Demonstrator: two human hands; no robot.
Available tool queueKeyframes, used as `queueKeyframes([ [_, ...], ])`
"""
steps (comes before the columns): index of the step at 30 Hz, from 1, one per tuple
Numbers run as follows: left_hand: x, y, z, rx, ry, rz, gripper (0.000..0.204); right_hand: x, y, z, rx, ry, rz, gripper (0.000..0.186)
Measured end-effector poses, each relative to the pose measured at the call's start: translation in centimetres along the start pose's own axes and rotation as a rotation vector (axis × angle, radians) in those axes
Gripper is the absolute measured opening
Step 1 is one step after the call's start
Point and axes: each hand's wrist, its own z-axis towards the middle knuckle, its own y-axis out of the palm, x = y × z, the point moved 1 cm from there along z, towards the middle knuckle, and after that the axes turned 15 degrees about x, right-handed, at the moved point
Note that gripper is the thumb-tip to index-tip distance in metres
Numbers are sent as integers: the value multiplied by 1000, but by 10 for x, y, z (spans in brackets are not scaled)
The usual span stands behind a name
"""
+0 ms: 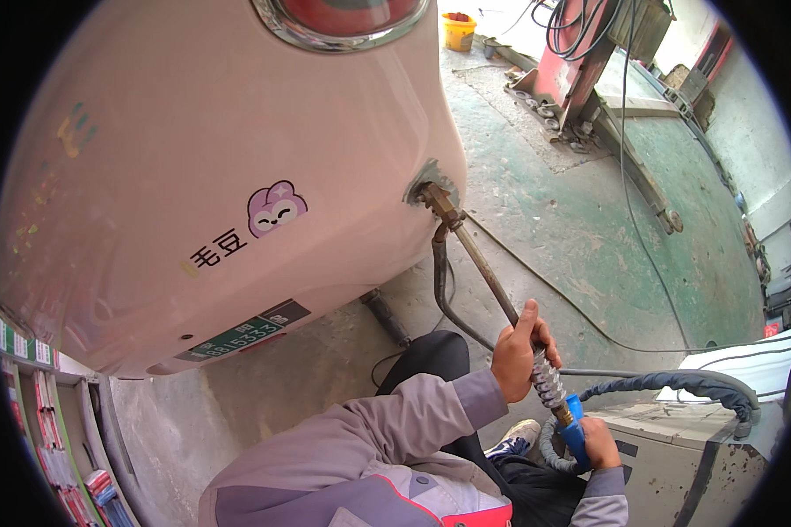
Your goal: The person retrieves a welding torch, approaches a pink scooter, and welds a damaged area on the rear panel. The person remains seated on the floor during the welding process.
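Note:
A slide-hammer dent puller (486,268) slopes from the pink car's rear corner down toward me. Its tip meets a bare grey patch (453,186) in the pink car's body (343,132). My left hand (514,356) is closed around the puller by its ridged metal slide weight (549,385), thumb pointing up along the shaft. Lower down, my right hand (599,442) grips the blue handle (575,432) at the tool's end. A thick black cable (441,281) hangs from the tool's head and runs behind my left hand.
A worn metal cabinet (655,439) with a sleeved hose (677,379) stands at my right. Thin cables (580,312) cross the green floor. Farther off are a red lift post (567,61), its arm (633,158) and a yellow bucket (459,35). Shelves (48,422) line the lower left.

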Motion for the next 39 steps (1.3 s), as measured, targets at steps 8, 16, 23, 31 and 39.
queueKeyframes([
  [8,3,6,-4,3,-4,-15,55,-12,-13,-5,93,-163,-155,19],
  [16,1,6,-5,7,-16,-31,56,-20,-17,-8,163,-185,-198,18],
  [23,3,4,-4,-21,-16,-21,54,-21,-17,-11,184,-222,-219,16],
  [31,11,6,-3,-3,-17,-18,47,-29,-20,-13,205,-213,-213,16],
  [39,52,15,5,32,148,71,43,-29,-20,-15,191,-221,-197,16],
])
